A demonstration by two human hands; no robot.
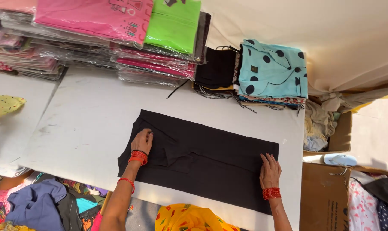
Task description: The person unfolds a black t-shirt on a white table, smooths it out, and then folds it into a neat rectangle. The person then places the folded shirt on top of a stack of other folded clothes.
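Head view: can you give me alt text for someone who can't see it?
A person presses both hands flat on a black garment spread across a white table, left hand near its wrinkled left end, right hand on its right end. Stacks of bagged pink and green clothes and a folded turquoise dotted garment line the far edge.

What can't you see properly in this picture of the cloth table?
Head view, the only one:
- Black cloth: garment type unclear; folds hide its shape.
- Left hand and right hand: palms hidden, pressed flat on it.
- Wrapped stacks: cut off by the top edge.
- Cardboard box: contents hidden by its flap.
- Spotted blue stack: lower pieces covered by the top one.
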